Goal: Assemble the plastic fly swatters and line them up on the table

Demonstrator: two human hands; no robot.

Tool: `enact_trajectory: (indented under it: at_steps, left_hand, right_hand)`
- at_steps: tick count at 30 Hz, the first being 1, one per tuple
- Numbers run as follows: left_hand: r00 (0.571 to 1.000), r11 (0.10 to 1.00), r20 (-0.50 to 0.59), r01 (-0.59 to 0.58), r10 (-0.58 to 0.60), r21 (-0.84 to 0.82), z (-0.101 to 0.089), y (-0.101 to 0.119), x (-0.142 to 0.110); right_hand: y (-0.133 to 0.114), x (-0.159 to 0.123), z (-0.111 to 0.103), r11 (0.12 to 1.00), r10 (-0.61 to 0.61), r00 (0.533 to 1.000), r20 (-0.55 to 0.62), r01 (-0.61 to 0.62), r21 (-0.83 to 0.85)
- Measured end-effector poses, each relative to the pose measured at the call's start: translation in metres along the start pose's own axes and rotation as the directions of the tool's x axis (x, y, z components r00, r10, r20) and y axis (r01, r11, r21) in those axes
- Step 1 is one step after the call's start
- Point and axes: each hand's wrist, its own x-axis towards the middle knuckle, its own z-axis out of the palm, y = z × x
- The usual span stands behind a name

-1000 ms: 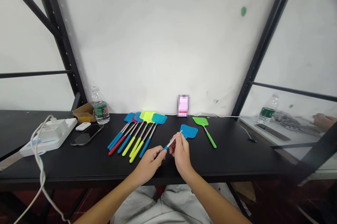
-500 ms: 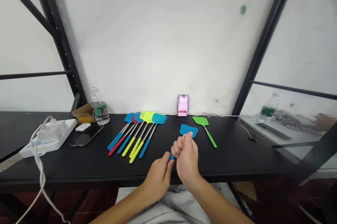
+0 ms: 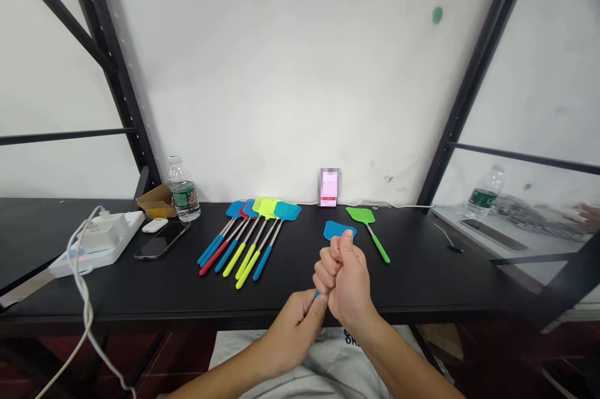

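Observation:
My left hand (image 3: 297, 326) is closed around the blue handle of a fly swatter (image 3: 338, 229), low near the table's front edge. Just above it, my right hand (image 3: 347, 277) makes a fist on the same swatter, below its blue mesh head. The shaft inside that fist is hidden. A green fly swatter (image 3: 360, 215) lies to the right of my hands. To the left, several blue, red and yellow fly swatters lie in a fanned row, among them a blue one (image 3: 287, 211) at its right end.
On the black table (image 3: 412, 280), a phone with a lit, blurred screen (image 3: 329, 187) leans against the wall. At left stand a water bottle (image 3: 184, 192), a cardboard box (image 3: 154, 200), a white case (image 3: 155, 225), a dark phone (image 3: 162, 241) and a power strip (image 3: 100, 249) with white cables.
Both hands have shifted slightly right in view, and less of the blue handle shows between them. The camera view has turned slightly left. Both hands keep hold of the fly swatter.

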Motion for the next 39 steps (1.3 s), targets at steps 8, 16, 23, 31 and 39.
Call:
enact_trajectory:
  at_steps: [8, 16, 23, 31, 39]
  left_hand:
    - [0.944, 0.881, 0.331, 0.163, -0.007, -0.444, 0.003, 0.01, -0.008]
    - [0.811, 0.758, 0.584, 0.38, 0.002, -0.531, -0.004, 0.009, -0.013]
    - [0.697, 0.744, 0.717, 0.481, -0.003, -0.464, -0.007, 0.014, -0.013]
    - [0.784, 0.805, 0.621, 0.359, 0.015, -0.473, 0.006, 0.02, -0.018]
    - [0.973, 0.983, 0.231, 0.029, 0.013, -0.18, 0.014, 0.026, -0.015]
  right_hand:
    - [-0.015, -0.015, 0.005, 0.998, 0.056, 0.997, 0.047, -0.056, 0.003]
    - [-0.024, -0.029, 0.011, 0.993, 0.103, 0.991, 0.087, -0.107, 0.049]
    - [-0.026, -0.039, 0.015, 0.989, 0.125, 0.985, 0.117, -0.133, 0.065]
    - [-0.038, -0.049, 0.014, 0.99, 0.122, 0.98, 0.156, -0.132, 0.056]
    - [-0.039, -0.034, 0.009, 1.0, 0.005, 0.992, 0.13, -0.006, 0.008]
